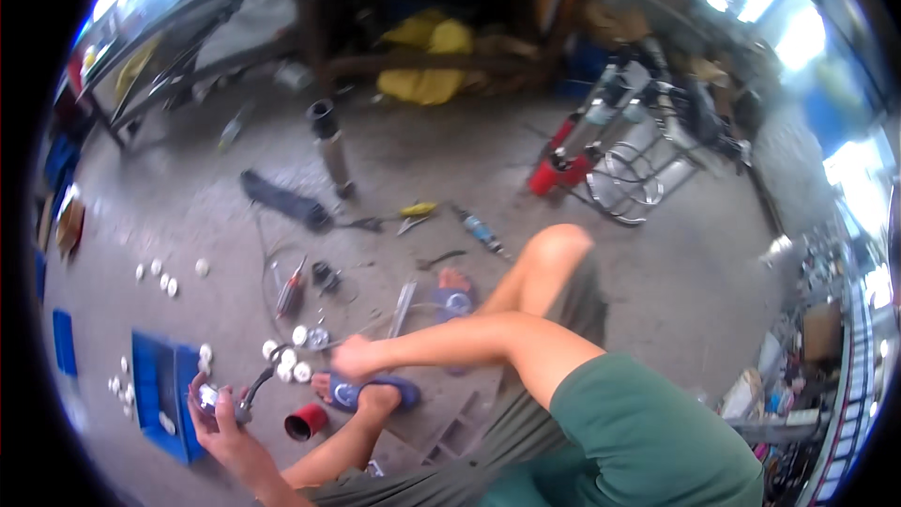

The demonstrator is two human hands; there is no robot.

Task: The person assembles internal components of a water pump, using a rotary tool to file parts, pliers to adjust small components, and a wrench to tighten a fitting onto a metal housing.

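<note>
Toward the left, a blue bin (150, 371) is sitting on the floor (375, 207). At its right edge, the left hand (228, 434) is clasping a round silvery part (208, 398) between fingers and thumb. A black cable (259, 381) is curving up from it toward white discs (287, 360) lying on the floor. Below these, a red cup (308, 419) is showing its dark opening. Farther right, apart from the left, the right hand (356, 358) is blurring; whether it is gripping anything, I cannot tell.

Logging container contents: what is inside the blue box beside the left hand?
A whitish piece shows inside the blue box, toward its near end. The left hand covers part of its right side; anything behind is hidden.
</note>
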